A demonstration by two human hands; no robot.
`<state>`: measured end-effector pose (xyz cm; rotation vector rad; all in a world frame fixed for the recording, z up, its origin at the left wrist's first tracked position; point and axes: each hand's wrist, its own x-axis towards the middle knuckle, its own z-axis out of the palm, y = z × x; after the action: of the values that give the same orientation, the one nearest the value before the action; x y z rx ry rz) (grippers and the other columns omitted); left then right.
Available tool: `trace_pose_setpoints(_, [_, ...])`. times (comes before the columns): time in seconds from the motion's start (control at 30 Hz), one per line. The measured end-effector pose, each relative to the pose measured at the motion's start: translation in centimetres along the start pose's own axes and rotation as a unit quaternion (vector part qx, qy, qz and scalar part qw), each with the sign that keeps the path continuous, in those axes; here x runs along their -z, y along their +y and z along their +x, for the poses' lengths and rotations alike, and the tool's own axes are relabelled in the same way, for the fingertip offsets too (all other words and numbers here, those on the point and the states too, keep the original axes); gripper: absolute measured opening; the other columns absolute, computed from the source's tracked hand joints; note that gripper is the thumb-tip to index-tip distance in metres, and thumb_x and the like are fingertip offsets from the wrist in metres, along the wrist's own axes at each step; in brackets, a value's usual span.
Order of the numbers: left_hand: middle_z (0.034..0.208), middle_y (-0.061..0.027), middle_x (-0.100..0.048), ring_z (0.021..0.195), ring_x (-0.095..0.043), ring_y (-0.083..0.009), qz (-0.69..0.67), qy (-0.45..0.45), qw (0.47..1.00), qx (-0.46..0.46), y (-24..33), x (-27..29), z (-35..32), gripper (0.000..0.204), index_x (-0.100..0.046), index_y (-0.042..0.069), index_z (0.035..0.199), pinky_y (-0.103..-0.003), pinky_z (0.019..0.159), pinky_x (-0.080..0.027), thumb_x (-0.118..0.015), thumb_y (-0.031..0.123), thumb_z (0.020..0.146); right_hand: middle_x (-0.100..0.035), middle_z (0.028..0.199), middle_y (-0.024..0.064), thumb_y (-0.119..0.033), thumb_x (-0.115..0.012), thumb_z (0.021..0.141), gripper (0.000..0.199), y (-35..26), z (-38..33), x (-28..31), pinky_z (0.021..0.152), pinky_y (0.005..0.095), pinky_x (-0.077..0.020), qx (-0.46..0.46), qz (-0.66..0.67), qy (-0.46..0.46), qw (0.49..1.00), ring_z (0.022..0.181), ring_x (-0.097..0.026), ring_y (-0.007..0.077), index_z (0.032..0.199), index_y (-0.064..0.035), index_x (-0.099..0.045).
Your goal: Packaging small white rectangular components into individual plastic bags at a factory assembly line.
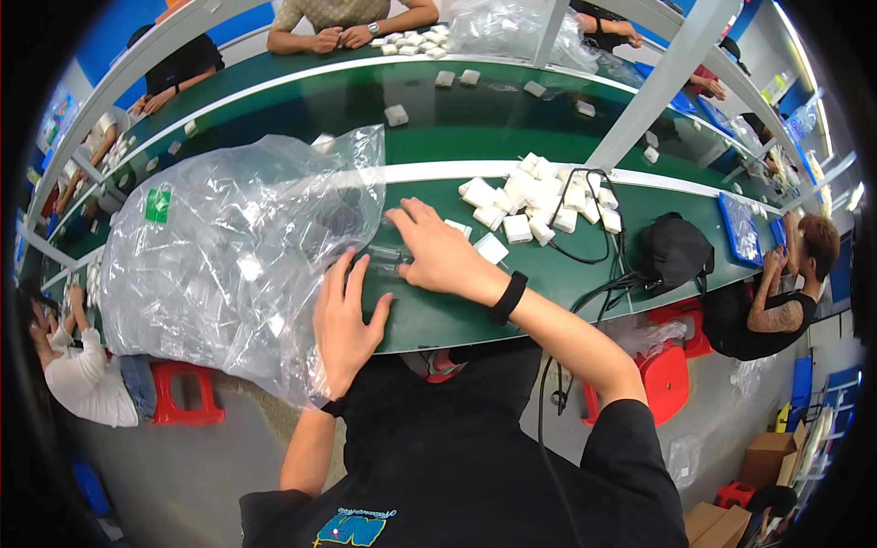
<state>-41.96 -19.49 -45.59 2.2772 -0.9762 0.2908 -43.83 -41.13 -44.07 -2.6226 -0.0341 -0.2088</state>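
Observation:
A large transparent plastic bag (219, 247), with a green sticker on it, lies on the green work surface to my left. Many small transparent plastic pieces fill it. At the bag's edge, my left hand (349, 321) has its fingers stretched out and thumb apart. My right hand (440, 248) is palm down near the mouth of the bag, fingers spread. A small transparent plastic piece (385, 255) lies between the two hands, close to my right thumb. Just beyond my right hand are white block-shaped plug adapters (518, 228), heaped and partly loose.
Black cables (603, 274) and a black pouch or cap (674, 251) lie right of the heap. A green conveyor belt (502, 114) carrying scattered white blocks runs behind a white rail. A grey post (658, 87) rises at right. People sit around; red stools (187, 393) stand below.

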Motion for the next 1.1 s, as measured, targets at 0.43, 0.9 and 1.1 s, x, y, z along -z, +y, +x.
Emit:
trace_pose_setpoints(0.43, [0.117, -0.0119, -0.074, 0.111, -0.068, -0.0349, -0.053, 0.018, 0.994, -0.09, 0.8, -2.3, 1.5, 0.028, -0.071, 0.001, 0.118, -0.044, 0.094, -0.054, -0.078, 0.003, 0.09, -0.073, 0.086, 0.0152, -0.011, -0.077, 0.088, 0.014, 0.1, -4.0, 1.7, 0.07, 0.0429, -0.0553, 0.052, 0.19, 0.088, 0.976, 0.079, -0.07, 0.0369, 0.097, 0.0006, -0.076])
trace_pose_setpoints(0.9, [0.113, -0.016, -0.074, 0.098, -0.073, -0.0296, -0.25, -0.094, 0.962, -0.058, 2.8, -3.4, -0.6, 0.048, -0.065, 0.0, 0.116, -0.038, 0.083, -0.06, -0.094, 0.007, 0.078, -0.067, 0.106, 0.0139, -0.033, -0.077, 0.096, 0.037, 4.2, -10.4, 3.9, 0.073, 0.0472, -0.0567, -0.22, -0.063, 0.166, 0.959, 0.092, -0.072, 0.0348, 0.109, 0.0009, -0.07])
trace_pose_setpoints(1.1, [0.109, -0.0122, -0.073, 0.097, -0.071, -0.0287, -0.246, -0.134, 0.956, -0.085, 3.9, -5.0, 0.4, 0.049, -0.072, 0.001, 0.119, -0.039, 0.084, -0.058, -0.094, 0.014, 0.077, -0.068, 0.106, 0.0136, -0.033, -0.08, 0.092, 0.035, 5.0, -10.7, 3.2, 0.076, 0.0492, -0.0568, -0.227, -0.087, 0.142, 0.96, 0.093, -0.072, 0.0371, 0.106, -0.0013, -0.07])
